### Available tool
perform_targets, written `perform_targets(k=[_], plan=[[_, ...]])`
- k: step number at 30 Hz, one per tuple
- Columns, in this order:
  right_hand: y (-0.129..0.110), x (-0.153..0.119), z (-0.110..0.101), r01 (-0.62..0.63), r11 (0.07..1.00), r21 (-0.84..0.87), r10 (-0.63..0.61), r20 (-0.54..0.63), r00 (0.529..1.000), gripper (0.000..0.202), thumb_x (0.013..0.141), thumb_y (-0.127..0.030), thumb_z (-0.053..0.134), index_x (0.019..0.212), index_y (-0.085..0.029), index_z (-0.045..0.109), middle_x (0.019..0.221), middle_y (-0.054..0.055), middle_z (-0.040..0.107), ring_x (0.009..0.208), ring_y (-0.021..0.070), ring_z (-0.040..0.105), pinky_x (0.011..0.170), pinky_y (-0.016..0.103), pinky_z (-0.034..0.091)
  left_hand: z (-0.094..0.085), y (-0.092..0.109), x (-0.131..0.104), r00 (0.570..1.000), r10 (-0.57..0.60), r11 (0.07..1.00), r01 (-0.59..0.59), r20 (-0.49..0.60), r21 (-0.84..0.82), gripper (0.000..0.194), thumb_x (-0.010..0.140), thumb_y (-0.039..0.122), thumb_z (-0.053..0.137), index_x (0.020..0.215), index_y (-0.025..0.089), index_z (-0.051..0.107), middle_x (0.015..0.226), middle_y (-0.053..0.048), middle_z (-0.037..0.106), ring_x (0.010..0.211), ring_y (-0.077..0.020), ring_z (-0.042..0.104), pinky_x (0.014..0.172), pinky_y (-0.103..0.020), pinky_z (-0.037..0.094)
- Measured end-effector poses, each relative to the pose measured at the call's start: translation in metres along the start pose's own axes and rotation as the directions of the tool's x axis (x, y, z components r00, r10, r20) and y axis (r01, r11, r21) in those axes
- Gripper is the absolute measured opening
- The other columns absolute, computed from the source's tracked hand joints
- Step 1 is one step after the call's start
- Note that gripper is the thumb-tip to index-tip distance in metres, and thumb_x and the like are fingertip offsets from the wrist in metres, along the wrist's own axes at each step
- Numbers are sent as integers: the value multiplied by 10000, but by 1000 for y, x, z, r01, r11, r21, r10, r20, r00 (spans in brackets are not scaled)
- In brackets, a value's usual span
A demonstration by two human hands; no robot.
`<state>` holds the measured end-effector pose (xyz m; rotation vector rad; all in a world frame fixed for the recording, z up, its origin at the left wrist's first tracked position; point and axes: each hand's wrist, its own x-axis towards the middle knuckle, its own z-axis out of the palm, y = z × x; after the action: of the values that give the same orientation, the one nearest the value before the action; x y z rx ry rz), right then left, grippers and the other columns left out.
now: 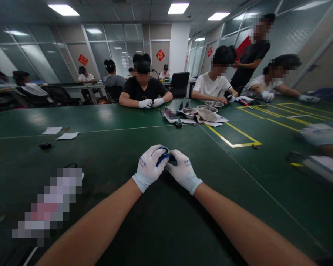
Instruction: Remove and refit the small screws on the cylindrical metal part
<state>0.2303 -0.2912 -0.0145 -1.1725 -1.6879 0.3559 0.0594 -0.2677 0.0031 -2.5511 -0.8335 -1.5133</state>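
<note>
My left hand point(152, 163) and my right hand point(181, 167), both in white gloves with blue on the fingers, meet just above the green table point(113, 151). Their fingers are curled round a small dark object point(171, 159), which shows between the fingertips. Most of it is hidden by the gloves, so I cannot make out what it is. The fingertips of both hands touch or nearly touch around it.
Papers point(67, 136) and a small black object point(45, 146) lie at the left, with a blurred-out item point(52, 201) nearer. Metal bowls point(189, 112) and a cloth point(205, 115) stand ahead. Yellow tape point(246, 145) marks the right. A person's gloved hand point(320, 134) is at the right edge.
</note>
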Motion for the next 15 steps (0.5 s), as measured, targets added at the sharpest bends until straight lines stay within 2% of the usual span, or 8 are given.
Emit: perform_targets(k=[4, 10, 15], plan=[[0, 0, -1, -14, 1000, -14, 14, -1, 1000, 186, 787, -137, 687, 957, -208, 710, 915, 45, 740, 828, 214, 700, 773, 352, 581, 0, 0, 0, 1000, -5, 1000, 5, 0, -4, 215, 998, 281, 604, 1191, 204, 655, 1205, -124, 735, 1076, -245, 744, 900, -380, 639], [-2, 0, -4, 65, 997, -42, -66, -11, 998, 158, 815, -117, 654, 928, -216, 703, 913, 51, 736, 819, 211, 691, 780, 351, 577, -1, 2, 0, 1000, -7, 1000, 7, -15, -15, 232, 993, 277, 602, 1208, 203, 646, 1218, -129, 738, 1086, -247, 747, 910, -376, 637], [-5, 0, -5, 86, 994, -60, -86, 5, 996, 157, 825, -112, 644, 926, -220, 698, 918, 53, 729, 824, 213, 687, 777, 348, 578, -1, 2, 0, 1000, -29, 999, 29, 3, -18, 255, 982, 280, 605, 1226, 217, 648, 1230, -122, 736, 1097, -249, 747, 919, -379, 636]])
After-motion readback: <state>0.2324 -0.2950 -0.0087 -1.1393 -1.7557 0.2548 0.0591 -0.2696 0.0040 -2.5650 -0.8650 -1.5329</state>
